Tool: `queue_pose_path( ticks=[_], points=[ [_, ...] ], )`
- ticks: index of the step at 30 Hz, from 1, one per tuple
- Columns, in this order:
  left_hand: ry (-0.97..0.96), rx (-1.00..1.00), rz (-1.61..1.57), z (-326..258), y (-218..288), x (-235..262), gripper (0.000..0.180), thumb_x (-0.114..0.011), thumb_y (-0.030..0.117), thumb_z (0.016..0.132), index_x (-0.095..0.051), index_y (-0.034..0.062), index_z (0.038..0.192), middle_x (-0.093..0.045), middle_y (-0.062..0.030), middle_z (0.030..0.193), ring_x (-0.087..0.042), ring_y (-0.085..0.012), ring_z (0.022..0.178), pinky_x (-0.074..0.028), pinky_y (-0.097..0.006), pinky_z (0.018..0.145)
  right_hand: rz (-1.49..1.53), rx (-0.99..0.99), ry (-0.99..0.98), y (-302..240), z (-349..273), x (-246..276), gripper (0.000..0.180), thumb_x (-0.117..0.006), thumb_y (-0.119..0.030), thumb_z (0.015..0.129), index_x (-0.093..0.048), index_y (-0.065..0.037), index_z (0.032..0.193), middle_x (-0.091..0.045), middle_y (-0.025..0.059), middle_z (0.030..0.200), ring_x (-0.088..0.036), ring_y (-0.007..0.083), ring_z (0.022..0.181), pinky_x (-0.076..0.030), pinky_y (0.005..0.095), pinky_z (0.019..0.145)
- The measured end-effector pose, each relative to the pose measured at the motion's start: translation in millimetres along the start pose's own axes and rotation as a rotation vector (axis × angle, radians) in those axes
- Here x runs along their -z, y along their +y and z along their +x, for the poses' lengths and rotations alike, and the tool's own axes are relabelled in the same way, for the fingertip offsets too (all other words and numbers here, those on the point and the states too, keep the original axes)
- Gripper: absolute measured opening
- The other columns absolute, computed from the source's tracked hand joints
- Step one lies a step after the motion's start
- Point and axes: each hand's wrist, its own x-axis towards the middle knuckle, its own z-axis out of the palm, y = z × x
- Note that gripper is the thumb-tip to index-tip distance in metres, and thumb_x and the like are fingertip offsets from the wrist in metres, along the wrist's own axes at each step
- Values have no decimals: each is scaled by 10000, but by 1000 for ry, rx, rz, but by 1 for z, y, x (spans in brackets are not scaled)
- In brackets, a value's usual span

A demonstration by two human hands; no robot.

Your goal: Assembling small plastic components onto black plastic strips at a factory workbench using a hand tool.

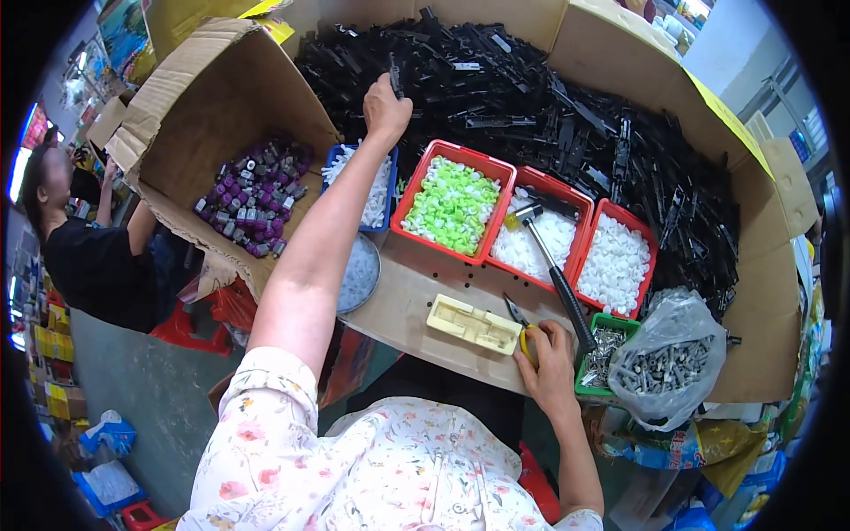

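My left hand [387, 111] reaches out over the far pile of black plastic parts [460, 80]. It is closed on a slim black plastic part [396, 78] that sticks up from the fingers. Close to the bench's front edge, my right hand [547, 367] is curled over the yellow handles of a small tool [529, 343], pliers or scissors, whose dark jaws point away from me. Beside it lies a cream-coloured block with moulded hollows [474, 325]. A hammer [560, 279] with a black grip rests across the red tray of white pieces [536, 248].
Around lie a red tray of green and white pieces [452, 203], another red tray [617, 257], a blue tray [376, 199], a round dish [359, 273], a green metal-parts tray [602, 354] and a bag of grey pieces [668, 358]. A carton [221, 124] holds purple parts. Someone sits at left.
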Motion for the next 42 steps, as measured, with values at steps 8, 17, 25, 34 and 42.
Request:
queue_pose_path(
  ticks=[8, 17, 25, 34, 42],
  points=[
    [82, 29, -111, -6, 21, 14, 387, -753, 143, 738, -712, 12, 1099, -733, -197, 958, -707, -355, 920, -538, -415, 861, -8, -21, 6, -1, 5, -1, 369, -747, -68, 798, -584, 10, 1120, -498, 230, 1247, -515, 416, 1165, -430, 463, 997],
    [-308, 487, -1318, -86, 87, 75, 466, -662, -5, 908, -519, -49, 1350, -688, -116, 1025, -703, -191, 845, -560, -285, 700, -79, 63, 130, -32, 2, 8, 419, -712, -21, 824, -592, 2, 1225, -525, 222, 1286, -555, 411, 1164, -451, 446, 988],
    [-652, 751, -1347, -296, 128, 113, 514, -686, -15, 896, -520, -29, 1383, -667, -70, 1108, -669, -113, 919, -563, -244, 745, 359, -94, 353, -72, 50, 11, 340, -748, -75, 827, -661, -37, 1154, -703, 49, 993, -638, 138, 845, -440, 279, 686],
    [-431, 737, -1348, -350, 125, 107, 493, -634, -64, 917, -499, -54, 1391, -640, -93, 1180, -644, -125, 1018, -552, -260, 858, 476, -16, 218, -75, 56, -12, 205, -749, -47, 777, -652, -20, 955, -647, 103, 835, -633, 290, 790, -496, 391, 682],
    [-715, 522, -901, -344, 109, 160, 359, -651, -50, 903, -627, -28, 1261, -688, -105, 1086, -651, -145, 995, -542, -283, 848, 94, 374, 12, -44, 54, -7, 237, -700, 50, 710, -669, -20, 934, -645, 96, 803, -612, 282, 840, -498, 403, 723]
  ],
)
